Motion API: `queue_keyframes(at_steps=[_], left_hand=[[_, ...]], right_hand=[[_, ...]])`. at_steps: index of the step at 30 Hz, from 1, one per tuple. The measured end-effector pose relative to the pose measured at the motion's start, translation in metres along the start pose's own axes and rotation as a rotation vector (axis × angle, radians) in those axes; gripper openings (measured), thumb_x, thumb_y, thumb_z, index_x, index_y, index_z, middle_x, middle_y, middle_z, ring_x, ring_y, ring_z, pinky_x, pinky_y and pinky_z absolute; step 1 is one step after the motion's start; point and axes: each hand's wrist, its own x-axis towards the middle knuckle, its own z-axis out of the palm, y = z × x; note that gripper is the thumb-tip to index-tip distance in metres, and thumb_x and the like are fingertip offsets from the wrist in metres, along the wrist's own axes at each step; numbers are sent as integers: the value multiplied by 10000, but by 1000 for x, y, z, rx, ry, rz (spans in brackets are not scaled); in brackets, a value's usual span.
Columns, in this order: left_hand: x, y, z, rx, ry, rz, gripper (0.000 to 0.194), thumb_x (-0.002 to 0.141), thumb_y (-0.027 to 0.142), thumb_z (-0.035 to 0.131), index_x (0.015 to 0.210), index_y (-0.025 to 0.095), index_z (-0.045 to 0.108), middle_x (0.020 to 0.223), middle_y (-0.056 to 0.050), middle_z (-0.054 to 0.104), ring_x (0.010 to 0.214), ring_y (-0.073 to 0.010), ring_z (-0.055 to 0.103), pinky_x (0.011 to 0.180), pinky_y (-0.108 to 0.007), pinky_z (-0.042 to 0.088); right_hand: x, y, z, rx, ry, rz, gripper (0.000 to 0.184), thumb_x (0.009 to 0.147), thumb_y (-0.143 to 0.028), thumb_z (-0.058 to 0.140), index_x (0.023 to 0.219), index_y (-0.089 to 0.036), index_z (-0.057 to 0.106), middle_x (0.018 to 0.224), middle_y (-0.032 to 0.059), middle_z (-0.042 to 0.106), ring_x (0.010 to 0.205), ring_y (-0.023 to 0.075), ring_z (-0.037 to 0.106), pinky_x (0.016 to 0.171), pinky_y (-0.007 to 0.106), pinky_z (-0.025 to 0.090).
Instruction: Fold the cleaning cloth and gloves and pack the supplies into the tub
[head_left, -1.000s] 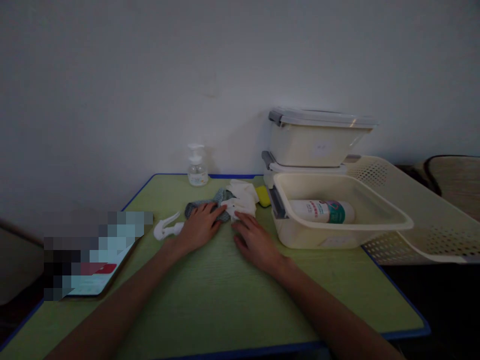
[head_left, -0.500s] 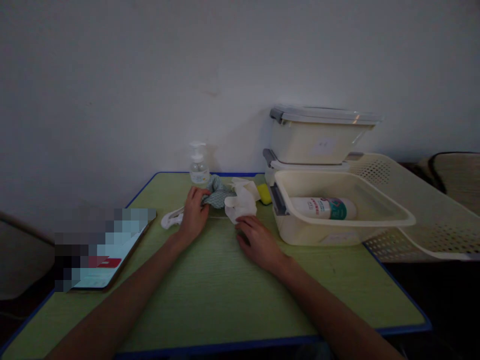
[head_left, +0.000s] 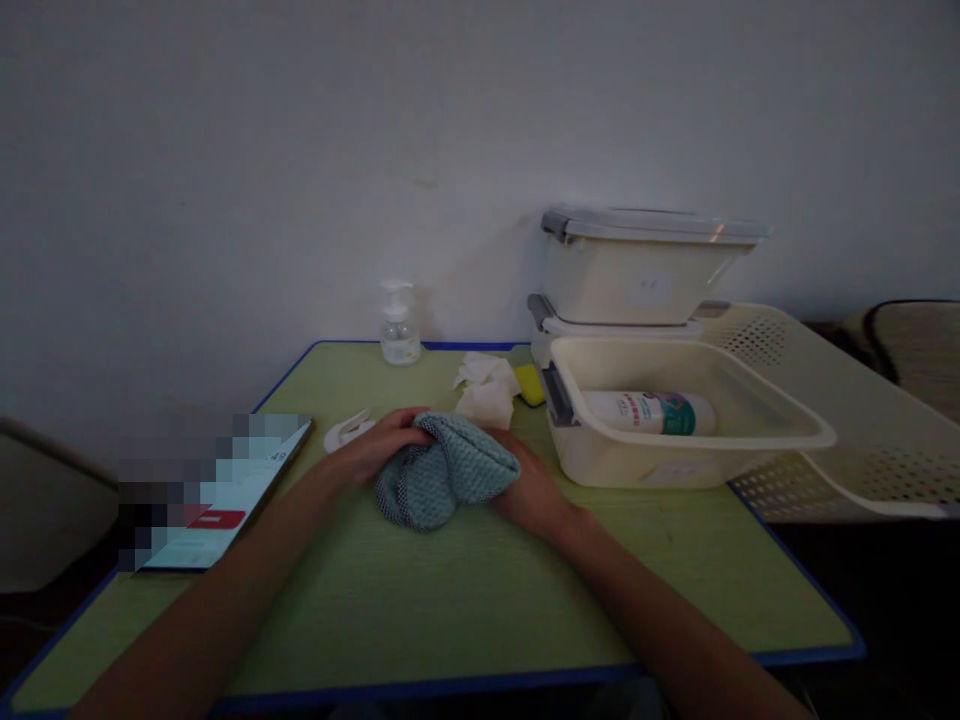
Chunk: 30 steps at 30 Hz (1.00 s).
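Observation:
A grey-green knit cleaning cloth, bunched and folded, hangs just over the middle of the table. My left hand is closed on its upper left part, with the thumb side against the fabric. At the cloth's right end is my right hand, touching it from behind. The fingers of that hand are hidden by the cloth. Behind the cloth lies a crumpled white tissue. Left of it, close to my left wrist, rests a white plastic handled item, partly covered.
A pump bottle stands near the wall, and a yellow sponge lies beside a cream bin holding a white spray can. Lidded boxes are stacked behind. A tablet lies at left; a perforated basket at right.
My left hand has brought the cloth from beside the tissue toward me, in front of my right hand. The tissue now lies by itself, slightly farther back than my right hand.

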Motion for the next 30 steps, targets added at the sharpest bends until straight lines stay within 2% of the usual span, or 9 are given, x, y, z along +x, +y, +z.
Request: queue_keyframes(at_steps=[3, 6, 11, 17, 20, 22, 23, 25, 30], left_hand=[[1, -8, 7, 37, -21, -1, 146, 605, 285, 560, 640, 163, 633, 611, -32, 657, 618, -209, 624, 666, -357, 508], [3, -12, 12, 105, 21, 73, 191, 654, 328, 520, 672, 171, 627, 671, -31, 662, 708, -223, 619, 730, -374, 489], [4, -13, 16, 208, 60, 231, 203, 610, 270, 560, 781, 176, 619, 861, -38, 660, 894, -232, 583, 895, -384, 409], [7, -19, 17, 213, 65, 281, 267, 612, 219, 582, 874, 173, 569, 824, -16, 630, 803, -194, 584, 814, -357, 454], [8, -20, 15, 171, 83, 262, 229, 611, 241, 583, 829, 181, 547, 764, 5, 611, 745, -173, 581, 727, -313, 472], [9, -19, 13, 142, 92, 228, 155, 607, 274, 573, 724, 180, 537, 669, 19, 582, 673, -163, 565, 653, -285, 464], [9, -18, 13, 128, 95, 208, 134, 601, 283, 567, 679, 181, 531, 630, 25, 566, 642, -158, 555, 625, -275, 456], [8, -16, 12, 96, 99, 166, 114, 594, 291, 552, 628, 184, 529, 593, 28, 557, 617, -154, 553, 604, -267, 450], [2, -11, 14, 8, 38, 39, 173, 645, 347, 521, 627, 188, 589, 621, -20, 634, 635, -189, 610, 617, -312, 484]], right_hand=[[-1, 0, -1, 87, 34, 24, 467, 725, -85, 532, 1181, -183, 545, 1241, 102, 555, 1137, 229, 517, 989, 385, 405], [-2, 1, -1, 110, 57, 37, 458, 713, -90, 548, 1162, -180, 555, 1217, 114, 559, 1131, 239, 513, 977, 401, 410], [0, 6, 1, 105, 89, 25, 405, 711, -110, 576, 1113, -163, 573, 1192, 131, 544, 1108, 234, 515, 971, 395, 415], [0, 4, -3, 16, 115, -35, 390, 719, -88, 530, 1100, -159, 563, 1341, 143, 413, 1221, 246, 422, 1028, 437, 354], [1, 0, -5, 3, 168, -64, 309, 721, -109, 527, 1025, -152, 568, 1167, 132, 548, 1125, 245, 491, 975, 433, 400], [2, -1, -5, 29, 194, -39, 164, 720, -113, 514, 871, -154, 561, 966, 105, 604, 954, 220, 562, 865, 399, 463], [3, -2, -5, 49, 204, -17, 98, 711, -107, 505, 786, -163, 535, 871, 82, 602, 860, 200, 574, 797, 373, 483], [4, -3, -5, 124, 218, 28, 100, 673, -87, 484, 682, -183, 458, 732, 31, 559, 708, 158, 553, 676, 313, 485], [3, -3, -6, 352, 276, 78, 206, 578, -39, 388, 702, -204, 385, 676, -19, 453, 622, 114, 474, 535, 211, 406]])
